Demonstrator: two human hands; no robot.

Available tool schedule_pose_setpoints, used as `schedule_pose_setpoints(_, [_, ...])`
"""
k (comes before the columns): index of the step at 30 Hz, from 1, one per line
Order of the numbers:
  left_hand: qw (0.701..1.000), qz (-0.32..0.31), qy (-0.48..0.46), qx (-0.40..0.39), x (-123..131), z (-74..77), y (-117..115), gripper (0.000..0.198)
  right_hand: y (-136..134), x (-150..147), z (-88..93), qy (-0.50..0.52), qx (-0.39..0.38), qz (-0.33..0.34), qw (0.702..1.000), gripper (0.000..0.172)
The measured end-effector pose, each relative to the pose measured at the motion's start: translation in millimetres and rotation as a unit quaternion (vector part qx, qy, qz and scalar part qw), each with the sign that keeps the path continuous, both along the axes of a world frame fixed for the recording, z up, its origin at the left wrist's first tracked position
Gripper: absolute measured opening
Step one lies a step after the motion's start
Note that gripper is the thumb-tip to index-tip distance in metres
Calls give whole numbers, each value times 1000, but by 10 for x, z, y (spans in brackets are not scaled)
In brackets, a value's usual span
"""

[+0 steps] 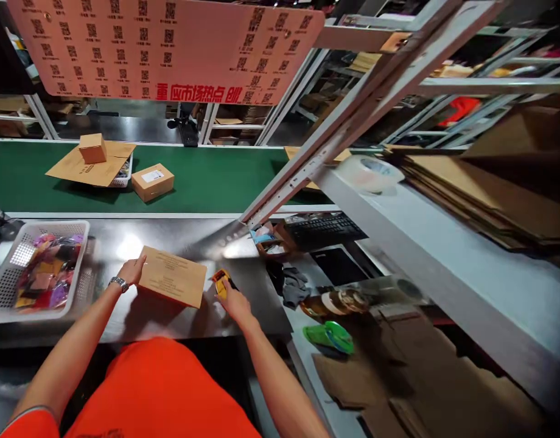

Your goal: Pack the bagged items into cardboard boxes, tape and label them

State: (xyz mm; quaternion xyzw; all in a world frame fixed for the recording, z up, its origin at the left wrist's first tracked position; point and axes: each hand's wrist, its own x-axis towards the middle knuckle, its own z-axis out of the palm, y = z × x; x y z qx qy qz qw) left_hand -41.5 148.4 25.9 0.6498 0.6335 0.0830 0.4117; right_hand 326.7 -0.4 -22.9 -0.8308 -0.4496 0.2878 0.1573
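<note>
Right now, I am holding a brown box (pixel 173 277) by its left end with my left hand (pixel 134 271). The box is sitting at the middle of the shiny metal bench (pixel 179 323), or just over it; I cannot tell if it is touching. My right hand (pixel 234 301) is curling around a yellow and black tool (pixel 220 282) just right of the box.

On my left, a white basket (pixel 83 249) is holding colourful packets (pixel 49 271). Past the bench, a green belt (pixel 216 176) is carrying a small box (pixel 92 149) on a flat cardboard sheet (pixel 81 173), and another box (pixel 147 191) with a white label (pixel 153 176) is sitting beside them. A slanting metal post (pixel 314 163) is blocking part of the belt, and a white shelf (pixel 412 222) on my right is holding a roll of clear tape (pixel 369 174) and a pile of flat cardboard (pixel 494 194). Below the shelf, a black keyboard (pixel 325 231), a grey cloth (pixel 294 287), a bottle (pixel 332 303) and a green thing (pixel 329 336) are lying about.

Up above, a pink board (pixel 202 36) is showing rows of black square codes (pixel 144 56) and big red Chinese writing (pixel 204 93); I am reading 应市场热点. The print on my brown box and on the white label is looking too small to read.
</note>
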Motion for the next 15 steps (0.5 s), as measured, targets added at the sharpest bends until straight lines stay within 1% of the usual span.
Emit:
schedule_pose_setpoints(1, [1000, 11, -11, 2, -21, -22, -81, 66, -33, 24, -63, 14, 27, -35, 999, 59])
schedule_pose_setpoints(3, [998, 33, -49, 4, -49, -68, -261, 66, -65, -4, -160, 71, 108, -94, 987, 67])
schedule_pose_setpoints(5, [993, 52, -107, 3, -59, -112, -466, 65, -43, -166, -212, 142, 176, -125, 966, 82])
schedule_pose_setpoints(7, [984, 68, -166, 5, -57, -160, -692, 62, 0, -431, -225, 210, 202, -130, 948, 94])
schedule_pose_setpoints(9, [973, 84, -216, 0, -53, -224, -915, 64, 16, -697, -216, 287, 185, -100, 935, 104])
schedule_pose_setpoints(10, [966, 91, -243, -10, -54, -266, -1011, 68, 9, -793, -210, 341, 172, -88, 920, 104])
schedule_pose_setpoints(11, [956, 98, -276, -25, -57, -313, -1090, 74, -3, -850, -208, 392, 160, -82, 902, 101])
schedule_pose_setpoints(12, [945, 107, -307, -36, -64, -363, -1147, 80, -17, -866, -209, 434, 155, -83, 884, 95])
schedule_pose_setpoints(13, [934, 115, -337, -44, -73, -413, -1183, 86, -26, -845, -214, 460, 160, -88, 869, 86])
schedule_pose_setpoints(15, [914, 137, -379, -35, -101, -499, -1193, 96, -25, -727, -222, 456, 209, -85, 861, 67])
